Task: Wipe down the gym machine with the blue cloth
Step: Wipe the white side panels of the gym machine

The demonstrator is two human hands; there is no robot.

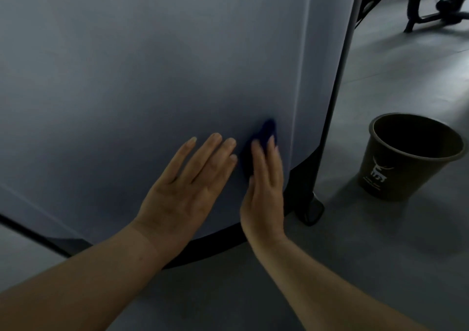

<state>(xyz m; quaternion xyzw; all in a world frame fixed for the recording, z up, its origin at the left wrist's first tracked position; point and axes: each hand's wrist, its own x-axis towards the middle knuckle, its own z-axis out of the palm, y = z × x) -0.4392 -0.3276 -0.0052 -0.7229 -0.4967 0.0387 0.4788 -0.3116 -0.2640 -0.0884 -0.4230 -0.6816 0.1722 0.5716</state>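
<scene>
A large pale grey panel of the gym machine (152, 77) fills most of the head view, with a black base strip along its lower edge. My right hand (265, 191) presses a dark blue cloth (262, 134) flat against the panel near its right edge, fingers straight; most of the cloth is hidden under the palm. My left hand (187, 186) rests flat on the panel just to the left, fingers straight and spread, holding nothing.
A dark brown bucket (403, 176) with a white deer logo stands on the grey floor to the right. A black foot of the machine (313, 211) sits beside it. Black frames of other equipment (436, 5) stand at the top right.
</scene>
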